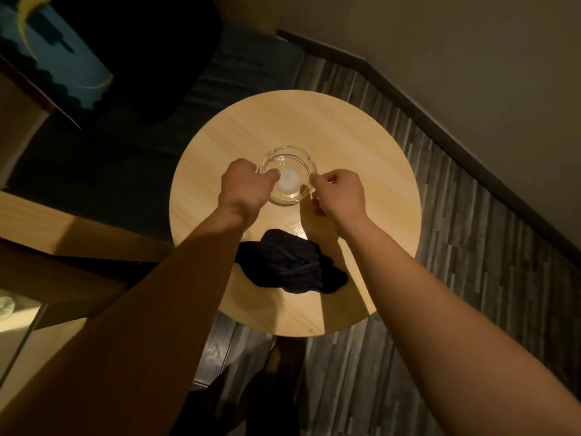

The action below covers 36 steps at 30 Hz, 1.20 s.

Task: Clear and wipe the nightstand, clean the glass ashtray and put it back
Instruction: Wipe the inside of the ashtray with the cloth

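Hands were on the ashtray (pixel 287 175), one at each side. My left hand (pixel 243 185) pinched its left rim and my right hand (pixel 338 191) pinched its right rim, fingers curled in. It sat near the middle of the round table (pixel 361 152). Near me on the table lay a dark cloth (pixel 290 265), apart from the glass.

The room is dim and warm-toned. Light falls from above onto the table (pixel 361 146), leaving a glare patch by the cloth (pixel 292 265). Both forearms cast long shadows across the wood. The far left corner sinks into near-black. Wide-angle distortion bends the edges; detail is soft throughout.
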Motion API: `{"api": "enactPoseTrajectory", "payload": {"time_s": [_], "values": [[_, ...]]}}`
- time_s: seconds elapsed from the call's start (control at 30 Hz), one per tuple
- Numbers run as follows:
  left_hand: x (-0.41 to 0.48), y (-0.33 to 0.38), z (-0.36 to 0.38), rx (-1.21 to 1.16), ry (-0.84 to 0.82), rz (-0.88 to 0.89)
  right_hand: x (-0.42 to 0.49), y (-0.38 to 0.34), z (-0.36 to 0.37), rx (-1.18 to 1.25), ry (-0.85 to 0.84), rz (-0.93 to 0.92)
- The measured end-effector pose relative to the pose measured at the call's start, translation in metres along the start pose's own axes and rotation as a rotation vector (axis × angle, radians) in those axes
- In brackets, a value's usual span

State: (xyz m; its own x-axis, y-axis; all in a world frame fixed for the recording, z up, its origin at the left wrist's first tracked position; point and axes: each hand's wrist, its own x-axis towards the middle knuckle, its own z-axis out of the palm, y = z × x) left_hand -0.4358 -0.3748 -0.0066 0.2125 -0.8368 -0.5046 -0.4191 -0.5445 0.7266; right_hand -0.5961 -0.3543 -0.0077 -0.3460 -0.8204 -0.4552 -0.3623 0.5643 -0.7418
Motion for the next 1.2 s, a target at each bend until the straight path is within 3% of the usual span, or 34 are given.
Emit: {"api": "enactPoseTrajectory", "payload": {"time_s": [0.23,0.47,0.63,0.7,0.83,0.97,1.03,1.2], "values": [[0.008,-0.008,0.006,0.026,-0.027,-0.065,0.006,-0.005,0.012,-0.139,0.038,-0.037],[-0.036,-0.019,-0.014,-0.312,-0.079,-0.045,-0.032,-0.011,-0.009,-0.09,0.042,-0.158],[-0.091,-0.051,-0.031,-0.655,-0.074,-0.136,-0.066,0.012,-0.032,0.093,-0.168,-0.181],[-0.106,-0.067,-0.038,-0.604,-0.04,-0.132,-0.071,0.032,-0.038,-0.021,-0.193,-0.183],[-0.134,-0.089,-0.054,-0.615,-0.032,-0.082,-0.075,0.07,-0.033,-0.492,-0.318,-0.25],[-0.158,-0.094,-0.071,-0.695,-0.005,-0.087,-0.084,0.075,-0.017,-0.634,-0.32,-0.261],[-0.167,-0.09,-0.082,-0.711,-0.028,-0.082,-0.092,0.065,-0.017,-0.55,-0.306,-0.221],[-0.193,-0.06,-0.12,-0.696,-0.093,-0.035,-0.137,0.006,-0.043,-0.034,-0.31,-0.062]]}}
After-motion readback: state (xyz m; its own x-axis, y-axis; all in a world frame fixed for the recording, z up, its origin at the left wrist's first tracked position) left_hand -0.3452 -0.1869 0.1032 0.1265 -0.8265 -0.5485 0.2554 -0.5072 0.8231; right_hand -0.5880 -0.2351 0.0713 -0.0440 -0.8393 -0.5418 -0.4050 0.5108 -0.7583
